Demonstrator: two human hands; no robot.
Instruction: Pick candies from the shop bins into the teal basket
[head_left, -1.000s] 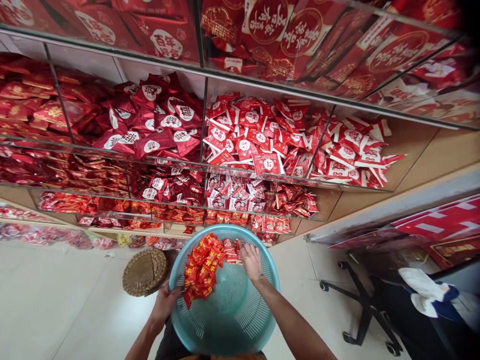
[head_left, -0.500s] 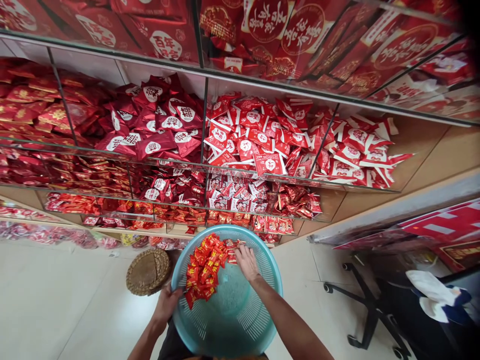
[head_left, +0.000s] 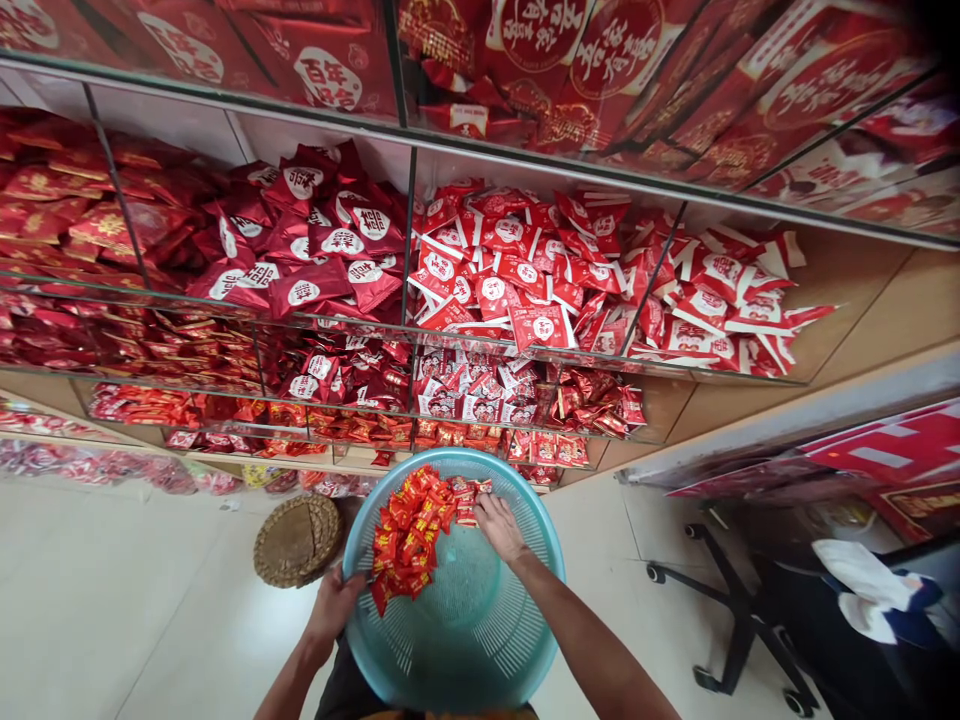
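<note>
A round turquoise plastic basket with slotted sides sits in front of my body. My left hand is closed around its left rim. Inside, a pile of red-and-orange candy packets with yellow print lies against the left wall. Beside it at the back is a small group of red-and-white packets. My right hand reaches into the basket next to these, its fingers bent and slightly apart at the packets' right edge. Its fingertips are partly hidden, and I see nothing held in them.
Glass-fronted shelves stand ahead, with dark red packets, red-and-white packets and large red bags. A round woven stool is left of the basket. At right are a wheeled chair base and a white cloth.
My right hand has shifted slightly to the right, showing more of the red-and-white packets. My left hand stays on the rim.
</note>
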